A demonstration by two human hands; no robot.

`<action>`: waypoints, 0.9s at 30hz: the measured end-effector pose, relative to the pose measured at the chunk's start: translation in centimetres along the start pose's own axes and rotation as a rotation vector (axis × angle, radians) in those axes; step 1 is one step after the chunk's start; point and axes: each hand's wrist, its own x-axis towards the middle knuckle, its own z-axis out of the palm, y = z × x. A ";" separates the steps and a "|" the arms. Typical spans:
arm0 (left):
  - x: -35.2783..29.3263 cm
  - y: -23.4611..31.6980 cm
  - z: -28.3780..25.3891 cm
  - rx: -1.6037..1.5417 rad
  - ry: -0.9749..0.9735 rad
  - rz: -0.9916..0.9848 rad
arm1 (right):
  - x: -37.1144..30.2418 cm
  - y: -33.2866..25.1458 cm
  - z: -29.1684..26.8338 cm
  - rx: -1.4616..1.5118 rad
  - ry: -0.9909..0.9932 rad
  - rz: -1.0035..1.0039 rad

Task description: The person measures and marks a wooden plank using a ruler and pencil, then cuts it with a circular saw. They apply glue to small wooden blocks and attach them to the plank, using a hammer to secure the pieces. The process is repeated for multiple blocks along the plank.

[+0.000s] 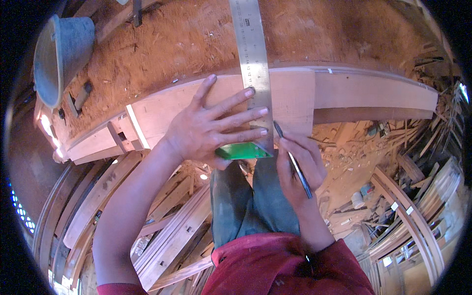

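A try square lies across a pale wooden board [293, 91], its steel blade [254, 44] reaching away from me over the brown workbench. Its green stock [239, 151] sits along the near edge of the board. My left hand [216, 115] presses down on the square with its fingers spread, some of them over the blade. My right hand [302, 160] grips a dark pencil [295, 164], whose tip is at the right edge of the blade, over the board.
A grey-blue bucket [73, 54] lies tipped on the workbench [206, 39] at the far left. A longer curved plank [373, 93] extends to the right. Stacked timber pieces [177, 231] stand at lower left, with curved strips [408, 216] and wood scraps on the floor at right.
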 end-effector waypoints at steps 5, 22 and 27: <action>0.1 0.4 -0.3 -0.035 -0.004 -0.015 | -3.1 -0.4 -1.5 0.028 -0.067 0.100; -4.3 10.5 -1.8 0.049 0.153 -0.354 | -13.5 5.5 -17.3 -0.175 0.095 0.630; -11.8 15.2 -5.2 0.010 0.368 -0.662 | -11.3 6.0 -16.4 -0.139 0.104 0.354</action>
